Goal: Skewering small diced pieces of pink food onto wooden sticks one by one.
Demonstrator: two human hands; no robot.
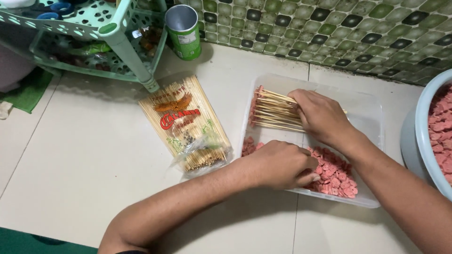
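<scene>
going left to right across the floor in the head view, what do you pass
green plastic rack → green can → open packet of bamboo skewers → left hand → right hand → pale blue basin

The skewer packet [186, 124] lies left of the tray [367, 113], which holds skewers [275, 110] behind sausage pieces [334, 176].

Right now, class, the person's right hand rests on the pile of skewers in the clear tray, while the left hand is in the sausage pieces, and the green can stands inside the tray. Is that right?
Not quite. The green can stands outside the clear tray, on the floor by the tiled wall, as the head view shows. The right hand does rest on the skewers, and the left hand is in the sausage pieces.
</scene>
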